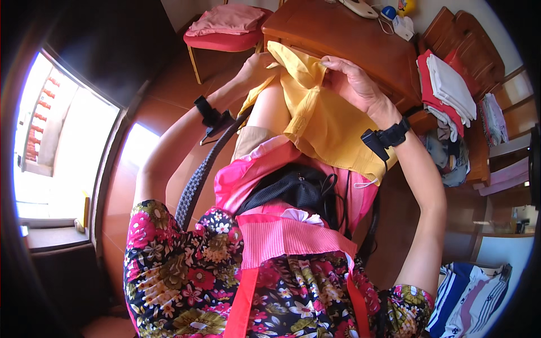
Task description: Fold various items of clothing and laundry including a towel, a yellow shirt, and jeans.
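A thin yellow garment (338,122) with a gathered elastic band and a white drawstring (366,184) is spread over my lap. My left hand (258,67) grips its far left edge, the fingertips partly hidden by the fabric. Between the thumb and fingers of my right hand (353,84), another part of the far edge is pinched. The cloth bunches into folds between both hands. Under its near edge lie a pink checked apron (291,236) and a black pouch (287,186).
Ahead stands a brown wooden desk (329,29), and left of it a red chair (224,42) holding a folded pink garment (228,19). Folded clothes (452,88) are piled on a wooden bench (479,160) at right. Striped clothing (469,295) lies at lower right. A bright doorway (67,139) opens at left.
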A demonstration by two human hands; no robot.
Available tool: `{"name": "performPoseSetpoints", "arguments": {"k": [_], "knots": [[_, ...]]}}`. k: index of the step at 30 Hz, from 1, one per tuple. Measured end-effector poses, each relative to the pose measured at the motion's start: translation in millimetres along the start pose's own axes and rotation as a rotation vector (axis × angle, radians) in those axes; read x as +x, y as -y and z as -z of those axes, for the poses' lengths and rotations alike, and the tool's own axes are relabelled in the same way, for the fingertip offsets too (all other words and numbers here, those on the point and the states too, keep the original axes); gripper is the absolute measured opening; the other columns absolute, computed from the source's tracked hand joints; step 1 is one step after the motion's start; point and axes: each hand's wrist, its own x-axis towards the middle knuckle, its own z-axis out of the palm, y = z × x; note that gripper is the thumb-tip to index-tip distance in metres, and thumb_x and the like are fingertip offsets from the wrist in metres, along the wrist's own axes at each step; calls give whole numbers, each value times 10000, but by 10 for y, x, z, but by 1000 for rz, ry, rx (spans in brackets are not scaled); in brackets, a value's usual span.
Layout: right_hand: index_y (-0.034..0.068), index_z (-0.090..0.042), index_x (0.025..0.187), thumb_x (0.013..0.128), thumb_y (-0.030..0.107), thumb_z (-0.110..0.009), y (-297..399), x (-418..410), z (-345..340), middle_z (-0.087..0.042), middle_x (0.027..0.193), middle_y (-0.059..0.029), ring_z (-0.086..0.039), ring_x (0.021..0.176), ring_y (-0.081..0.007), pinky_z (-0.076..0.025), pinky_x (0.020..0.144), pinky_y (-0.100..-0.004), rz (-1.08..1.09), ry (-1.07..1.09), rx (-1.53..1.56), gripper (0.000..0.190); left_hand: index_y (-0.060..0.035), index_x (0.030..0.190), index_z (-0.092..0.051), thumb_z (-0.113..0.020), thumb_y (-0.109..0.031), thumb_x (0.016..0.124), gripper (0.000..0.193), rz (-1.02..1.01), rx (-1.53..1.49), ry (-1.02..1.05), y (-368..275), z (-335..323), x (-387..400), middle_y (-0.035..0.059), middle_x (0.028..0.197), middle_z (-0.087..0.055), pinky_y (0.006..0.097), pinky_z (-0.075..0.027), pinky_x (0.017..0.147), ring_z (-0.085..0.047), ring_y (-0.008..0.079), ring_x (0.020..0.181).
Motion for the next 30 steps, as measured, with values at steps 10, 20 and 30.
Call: {"name": "performPoseSetpoints", "arguments": {"k": [10, 20, 30], "knots": [[33, -625, 1105, 897, 214, -627, 598, 221, 271, -653, 1101, -89, -607, 1016, -195, -468, 954, -386, 288, -359, 80, 275, -36, 971, -609, -597, -271, 944, 237, -32, -511, 248, -754, 482, 726, -48, 823, -588, 188, -419, 663, -544, 28, 752], [1, -597, 1107, 877, 95, -632, 700, -48, -9, -648, 1026, -68, -612, 914, -121, -511, 816, -269, 216, -280, -546, 251, -23, 825, -607, -750, -99, 760, 175, -44, -294, 317, -992, 219, 768, 2, 769, -618, 232, -455, 653, -584, 79, 705], [-3, -656, 1030, 930, 162, -586, 534, -129, 94, -680, 977, -64, -640, 869, -109, -517, 794, -257, 181, -290, -586, 206, -11, 1065, -591, -677, -57, 761, 319, -77, -12, 70, -533, 47, 756, 31, 963, -632, 259, -475, 789, -581, 96, 873]]}}
